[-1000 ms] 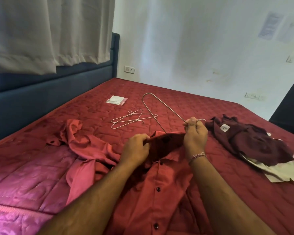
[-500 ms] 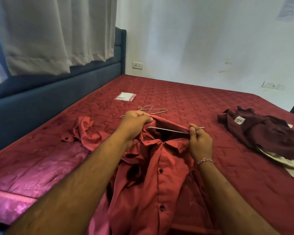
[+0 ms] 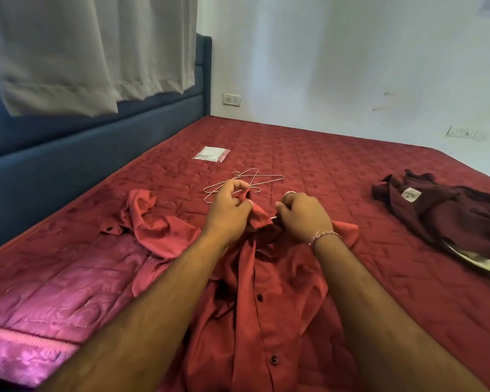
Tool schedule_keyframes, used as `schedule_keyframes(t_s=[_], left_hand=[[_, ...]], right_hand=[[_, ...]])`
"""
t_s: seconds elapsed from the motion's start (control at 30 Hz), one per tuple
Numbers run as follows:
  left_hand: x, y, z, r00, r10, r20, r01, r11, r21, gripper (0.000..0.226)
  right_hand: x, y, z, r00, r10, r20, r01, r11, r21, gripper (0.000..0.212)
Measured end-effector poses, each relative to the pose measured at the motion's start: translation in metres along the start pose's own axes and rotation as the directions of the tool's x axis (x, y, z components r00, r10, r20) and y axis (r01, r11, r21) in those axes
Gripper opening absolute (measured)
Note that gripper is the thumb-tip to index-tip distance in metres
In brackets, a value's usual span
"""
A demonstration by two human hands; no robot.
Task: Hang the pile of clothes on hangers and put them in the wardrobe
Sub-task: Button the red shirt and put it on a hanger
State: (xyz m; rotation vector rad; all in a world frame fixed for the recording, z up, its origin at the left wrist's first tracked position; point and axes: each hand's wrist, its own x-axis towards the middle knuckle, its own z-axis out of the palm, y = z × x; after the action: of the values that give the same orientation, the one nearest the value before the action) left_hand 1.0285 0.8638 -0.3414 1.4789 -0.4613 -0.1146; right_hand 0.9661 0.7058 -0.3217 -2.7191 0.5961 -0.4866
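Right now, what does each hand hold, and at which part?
The left hand pinches the red shirt at its collar. The right hand grips the wire hanger, mostly hidden inside the collar; exactly where cannot be told.

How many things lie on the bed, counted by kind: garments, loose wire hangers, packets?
Garments: 3, the red shirt, a maroon shirt, a pale one under it.
Loose wire hangers: about 2, overlapping.
Packets: 1, a small plastic packet.
Total: about 6.
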Motion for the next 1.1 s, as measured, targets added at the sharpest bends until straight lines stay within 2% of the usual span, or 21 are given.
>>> schedule_keyframes(t_s=[0.07,0.1,0.17,0.2,0.23,0.3,0.33,0.37,0.43,0.47,0.53,0.6,0.67,0.8,0.87,0.93,1.0,1.03,1.1], left_hand=[[0.013,-0.025,0.0,0.997,-0.045,0.056,0.046,0.999,-0.006,0.035],[0.017,-0.041,-0.002,0.993,-0.067,0.096,0.062,0.997,0.052,0.033],[0.015,-0.077,-0.009,0.982,-0.113,0.15,0.066,0.956,0.287,0.038],[0.011,-0.091,-0.012,0.979,-0.128,0.155,0.057,0.915,0.398,0.048],[0.007,-0.105,-0.015,0.984,-0.121,0.131,0.049,0.891,0.45,0.054],[0.0,-0.118,-0.018,1.0,0.019,0.021,-0.027,0.876,0.482,0.059],[-0.002,-0.119,-0.017,0.991,0.128,-0.039,-0.086,0.834,0.545,0.059],[-0.002,-0.118,-0.014,0.968,0.243,-0.06,-0.15,0.756,0.637,0.057],[0.001,-0.109,-0.008,0.931,0.363,0.031,-0.256,0.591,0.765,0.05],[0.004,-0.102,-0.004,0.927,0.355,0.12,-0.304,0.526,0.794,0.046],[0.009,-0.098,0.003,0.908,0.323,0.266,-0.385,0.396,0.834,0.037],[0.01,-0.105,0.006,0.911,0.289,0.293,-0.38,0.318,0.869,0.028],[0.009,-0.118,0.002,0.932,0.249,0.263,-0.345,0.385,0.856,0.019],[0.014,-0.122,-0.016,0.958,0.229,0.171,-0.283,0.69,0.666,0.014],[0.013,-0.118,-0.025,0.965,0.212,0.157,-0.264,0.748,0.61,0.014],[0.009,-0.114,-0.03,0.961,0.195,0.197,-0.275,0.758,0.592,0.008],[0.006,-0.113,-0.028,0.964,0.176,0.199,-0.261,0.772,0.579,0.004],[0.005,-0.113,-0.026,0.97,0.169,0.173,-0.238,0.785,0.572,0.004],[0.004,-0.111,-0.021,0.984,0.156,0.086,-0.176,0.8,0.574,0.008]], right_hand=[[0.017,0.007,0.014,0.994,-0.06,0.087,0.049,0.992,0.116,0.015],[0.019,0.014,0.026,0.988,-0.059,0.14,0.04,0.99,0.135,0.02],[0.01,0.035,0.059,0.984,-0.009,0.179,-0.018,0.988,0.151,0.054],[0.001,0.047,0.077,0.992,0.029,0.125,-0.051,0.983,0.176,0.064],[-0.009,0.059,0.095,0.996,0.082,0.033,-0.087,0.971,0.224,0.066],[-0.029,0.07,0.112,0.96,0.185,-0.208,-0.112,0.941,0.32,0.046],[-0.035,0.069,0.111,0.929,0.231,-0.29,-0.122,0.929,0.351,0.034],[-0.037,0.064,0.105,0.909,0.278,-0.312,-0.146,0.911,0.386,0.024],[-0.041,0.055,0.095,0.916,0.358,-0.182,-0.265,0.879,0.397,0.019],[-0.043,0.052,0.094,0.925,0.363,-0.109,-0.306,0.885,0.352,0.02],[-0.043,0.053,0.096,0.925,0.375,-0.064,-0.335,0.883,0.329,0.017],[-0.041,0.059,0.097,0.899,0.433,-0.068,-0.371,0.835,0.407,0.019],[-0.039,0.064,0.097,0.884,0.465,-0.047,-0.401,0.807,0.434,0.027],[-0.039,0.063,0.1,0.905,0.424,0.037,-0.41,0.846,0.34,0.029],[-0.04,0.063,0.102,0.915,0.399,0.057,-0.394,0.855,0.337,0.025],[-0.041,0.064,0.103,0.936,0.352,0.014,-0.326,0.85,0.414,0.021],[-0.043,0.062,0.102,0.933,0.358,-0.045,-0.248,0.726,0.642,0.014],[-0.045,0.058,0.101,0.926,0.376,-0.031,-0.219,0.602,0.768,0.009],[-0.05,0.043,0.098,0.925,0.369,0.093,-0.214,0.302,0.929,0.002]])
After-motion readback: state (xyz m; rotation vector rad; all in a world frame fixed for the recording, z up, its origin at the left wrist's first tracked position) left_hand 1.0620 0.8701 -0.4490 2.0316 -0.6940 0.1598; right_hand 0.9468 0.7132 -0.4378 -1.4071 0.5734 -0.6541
